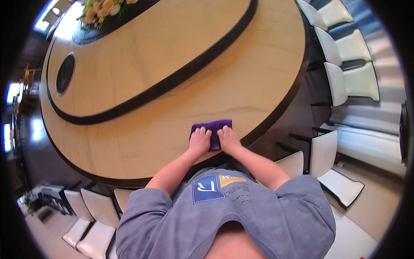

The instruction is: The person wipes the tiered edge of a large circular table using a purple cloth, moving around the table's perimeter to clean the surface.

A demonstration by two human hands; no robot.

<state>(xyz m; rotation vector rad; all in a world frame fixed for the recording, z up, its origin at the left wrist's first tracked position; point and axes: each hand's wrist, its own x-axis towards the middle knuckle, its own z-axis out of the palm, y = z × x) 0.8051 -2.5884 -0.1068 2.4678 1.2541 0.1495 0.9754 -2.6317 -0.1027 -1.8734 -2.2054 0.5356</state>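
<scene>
While both hands, left hand (200, 139) and right hand (227, 138), are pressing flat, open-palmed, on the purple cloth (212, 128), wiping of the wooden surface (172, 86) is proceeding; uncovered areas apparently need the following pass.

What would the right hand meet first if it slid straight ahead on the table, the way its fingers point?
The right hand lies flat on the purple cloth. Ahead is bare wooden table, then the dark inlaid band; it looks flush, so the way seems free.
</scene>
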